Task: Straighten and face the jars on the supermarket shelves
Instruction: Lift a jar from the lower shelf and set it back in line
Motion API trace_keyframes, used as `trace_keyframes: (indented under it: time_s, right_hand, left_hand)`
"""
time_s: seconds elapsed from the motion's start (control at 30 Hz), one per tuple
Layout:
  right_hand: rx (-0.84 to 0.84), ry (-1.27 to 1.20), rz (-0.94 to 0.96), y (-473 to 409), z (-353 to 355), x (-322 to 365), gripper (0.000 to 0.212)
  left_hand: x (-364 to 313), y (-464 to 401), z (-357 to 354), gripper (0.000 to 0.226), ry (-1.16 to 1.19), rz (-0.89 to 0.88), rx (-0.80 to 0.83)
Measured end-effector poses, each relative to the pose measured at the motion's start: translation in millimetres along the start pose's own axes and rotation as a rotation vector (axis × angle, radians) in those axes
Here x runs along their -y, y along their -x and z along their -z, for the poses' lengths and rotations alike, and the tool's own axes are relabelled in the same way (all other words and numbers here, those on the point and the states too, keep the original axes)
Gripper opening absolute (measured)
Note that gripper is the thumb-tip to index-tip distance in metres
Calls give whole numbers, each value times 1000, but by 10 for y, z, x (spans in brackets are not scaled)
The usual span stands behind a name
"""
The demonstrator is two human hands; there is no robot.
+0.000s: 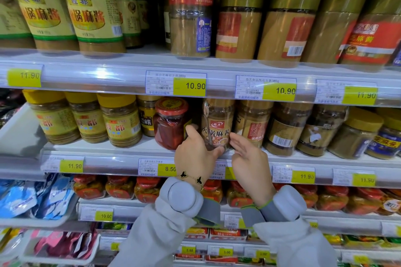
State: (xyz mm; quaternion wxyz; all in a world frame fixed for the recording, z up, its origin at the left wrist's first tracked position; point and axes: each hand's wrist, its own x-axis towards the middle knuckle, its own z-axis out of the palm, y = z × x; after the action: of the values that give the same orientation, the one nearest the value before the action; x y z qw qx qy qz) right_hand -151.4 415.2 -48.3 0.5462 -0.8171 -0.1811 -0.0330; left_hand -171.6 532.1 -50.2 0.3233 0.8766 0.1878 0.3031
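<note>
Head view: a person's left hand (196, 153) holds a clear jar (218, 123) of brown sauce at the front edge of the middle shelf (121, 148) of a supermarket rack, fingers curled round its lower left side and thumb under its base edge. The right hand (247, 154) rests flat against the jar's right side, fingers straight and spread loosely. The jar stands between a red-lidded jar (171, 122) and a turned brown jar (252, 122), its red-and-white label already facing outward.

To finish the step well, the grip should probably stay low on the jar, turning it only slightly so the label sits square, then sliding it flush with the shelf lip without nudging either neighbour. The jars to its right, barcodes showing, appear to need turning next.
</note>
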Motion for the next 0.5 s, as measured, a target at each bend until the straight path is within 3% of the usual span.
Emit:
trace_keyframes:
  time_s: [0.5]
  right_hand:
    - [27, 39, 4, -53, 9, 9, 58]
  left_hand:
    - [-18, 38, -49, 75, -53, 19, -129]
